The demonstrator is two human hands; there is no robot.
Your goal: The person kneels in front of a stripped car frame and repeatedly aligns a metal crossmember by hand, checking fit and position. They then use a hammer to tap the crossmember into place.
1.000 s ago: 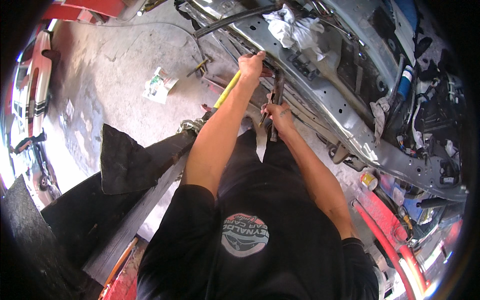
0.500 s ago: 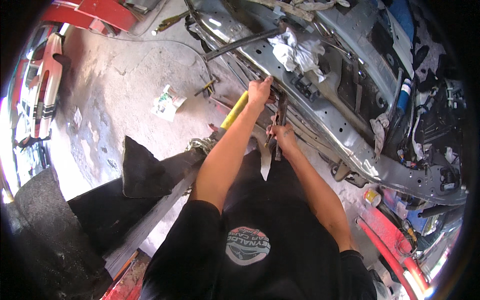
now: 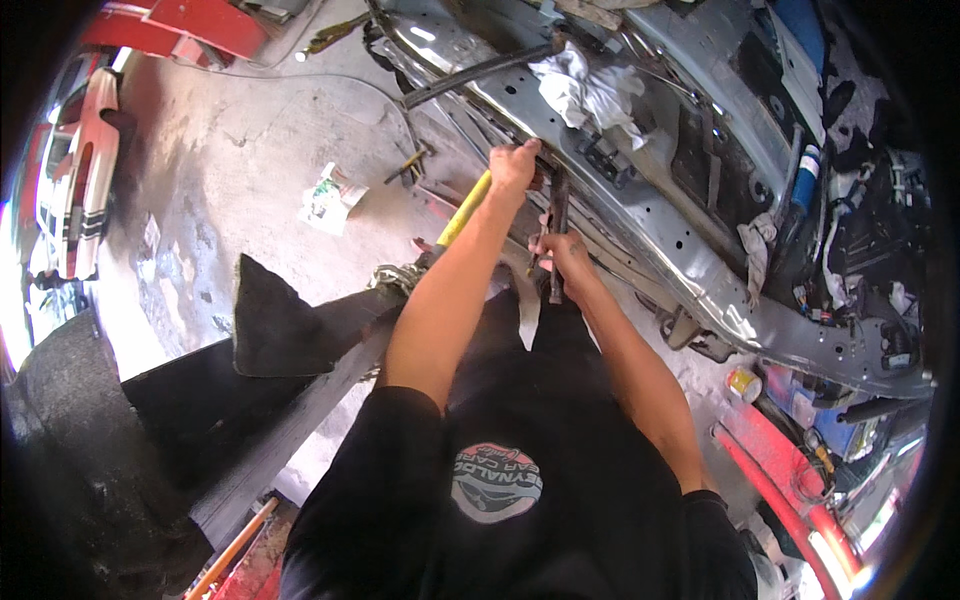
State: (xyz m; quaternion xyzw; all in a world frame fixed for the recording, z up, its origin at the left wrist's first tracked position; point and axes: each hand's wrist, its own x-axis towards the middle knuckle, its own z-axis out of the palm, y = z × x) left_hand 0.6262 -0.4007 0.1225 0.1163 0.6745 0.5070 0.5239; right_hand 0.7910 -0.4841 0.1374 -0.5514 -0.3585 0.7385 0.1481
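Note:
A grey metal car-body frame (image 3: 648, 222) slants across the right half of the view. At its near edge my left hand (image 3: 512, 168) is closed, knuckles up; what lies inside the grip is hidden. A yellow tube (image 3: 463, 212) runs under my left wrist, down toward a chain (image 3: 390, 277). Closer to my body, my right hand (image 3: 568, 258) is wrapped round a dark metal bar (image 3: 559, 204) that stands roughly upright beside the frame's edge. A small brass-coloured tip (image 3: 534, 266) shows by the right fingers.
White cloth (image 3: 588, 92) lies on the frame, near a dark rod (image 3: 485, 76). A thick dark beam (image 3: 290, 450) slants in from lower left. On the floor are a paper sheet (image 3: 333, 198), a T-shaped tool (image 3: 410, 165) and a yellow can (image 3: 744, 385). Red metal bars (image 3: 780, 490) stand lower right.
The whole view has shifted slightly up and left. Both hands keep their closed grips at about the same places beside the frame.

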